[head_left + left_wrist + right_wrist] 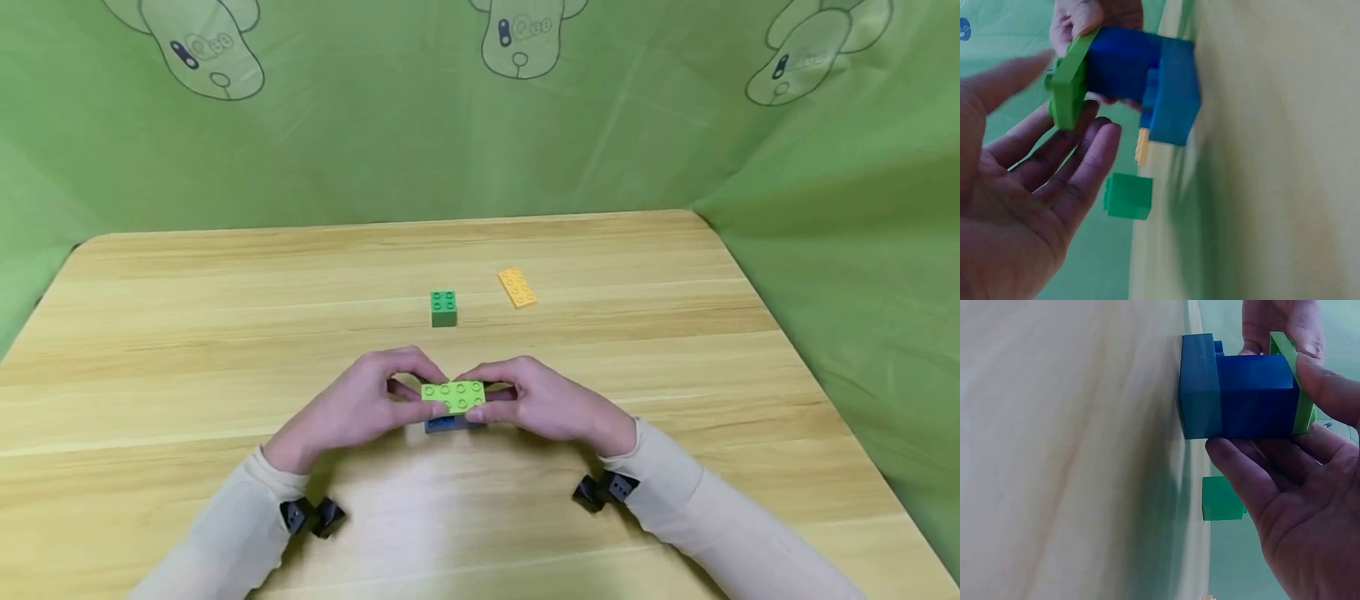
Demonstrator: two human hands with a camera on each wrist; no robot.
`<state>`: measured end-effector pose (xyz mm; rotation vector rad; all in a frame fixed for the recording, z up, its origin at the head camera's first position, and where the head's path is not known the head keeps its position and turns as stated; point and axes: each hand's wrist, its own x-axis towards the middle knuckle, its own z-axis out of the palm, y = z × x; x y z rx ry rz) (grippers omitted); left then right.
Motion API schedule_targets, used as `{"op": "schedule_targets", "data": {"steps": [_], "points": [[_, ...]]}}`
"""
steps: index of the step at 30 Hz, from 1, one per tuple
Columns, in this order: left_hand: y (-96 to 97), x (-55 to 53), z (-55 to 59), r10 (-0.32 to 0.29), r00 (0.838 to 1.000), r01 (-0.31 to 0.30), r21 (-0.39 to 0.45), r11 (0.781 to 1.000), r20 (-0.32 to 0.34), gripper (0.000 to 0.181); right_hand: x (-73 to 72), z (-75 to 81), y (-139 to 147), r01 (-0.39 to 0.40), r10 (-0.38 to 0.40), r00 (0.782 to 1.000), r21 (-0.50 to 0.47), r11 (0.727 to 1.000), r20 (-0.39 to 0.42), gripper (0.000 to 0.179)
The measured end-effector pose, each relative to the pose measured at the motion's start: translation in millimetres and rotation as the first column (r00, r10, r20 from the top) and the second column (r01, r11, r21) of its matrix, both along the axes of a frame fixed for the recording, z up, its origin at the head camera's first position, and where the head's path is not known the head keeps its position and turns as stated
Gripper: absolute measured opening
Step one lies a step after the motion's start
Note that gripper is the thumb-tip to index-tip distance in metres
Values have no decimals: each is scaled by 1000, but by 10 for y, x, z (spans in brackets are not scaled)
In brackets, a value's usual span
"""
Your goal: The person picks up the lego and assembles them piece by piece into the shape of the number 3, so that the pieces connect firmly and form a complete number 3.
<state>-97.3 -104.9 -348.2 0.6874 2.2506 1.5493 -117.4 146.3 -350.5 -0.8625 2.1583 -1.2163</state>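
A lime green plate brick (453,390) with studs on top caps a small stack between both hands. Below it in the left wrist view is a dark blue brick (1124,62), and below that a lighter blue brick (1175,94) close over the tabletop. My left hand (367,400) pinches the plate's left end, thumb over the studded top and fingers behind. At the other end, my right hand (547,400) grips plate and dark blue brick, its thumb (1329,390) on the plate and its fingers along the brick's side. The plate overhangs the dark blue brick on the left.
Beyond the hands a green square brick (443,310) stands on the wooden table (187,333). A flat orange plate brick (517,287) lies farther back to its right. Green cloth (420,150) hangs behind the table and along its sides.
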Motion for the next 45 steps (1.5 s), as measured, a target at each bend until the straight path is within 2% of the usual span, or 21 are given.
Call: {"op": "schedule_targets", "data": {"steps": [5, 11, 13, 16, 20, 25, 31, 35, 41, 45], "points": [[-67, -87, 31, 5, 998, -2, 55, 998, -62, 21, -8, -30, -1, 2, -2, 1000, 15, 1000, -7, 35], [-142, -226, 96, 59, 997, -49, 169, 984, -55, 25, -6, -14, -9, 16, -16, 1000, 25, 1000, 13, 36], [-148, -283, 110, 95, 993, -81, 191, 978, -64, 29, -4, -13, -9, 19, -20, 1000, 23, 1000, 17, 36], [-135, -377, 108, 156, 982, -133, 192, 972, -106, 32, -1, -18, -13, 22, -23, 1000, 20, 1000, 20, 35], [-109, -508, 84, 218, 964, -195, 152, 969, -151, 34, -3, -29, -21, 21, -21, 1000, 18, 1000, 12, 35], [-109, -636, 38, 240, 959, -225, 106, 969, -153, 42, -8, -35, -35, 16, -16, 1000, 8, 1000, 14, 34], [-99, -693, -4, 285, 948, -263, 154, 953, -145, 43, 8, -14, -18, 28, -28, 999, 16, 999, 30, 34], [-113, -749, -22, 274, 949, -256, 125, 958, -155, 44, 1, -5, -13, 30, -31, 999, 23, 999, 32, 35], [-158, -886, -47, 185, 974, -184, 22, 983, -130, 52, -5, -2, -21, 30, -31, 999, 25, 999, 43, 36], [-153, -960, -64, 142, 986, -146, -49, 988, -86, 56, 1, -3, -23, 31, -32, 998, 27, 999, 48, 36]]}}
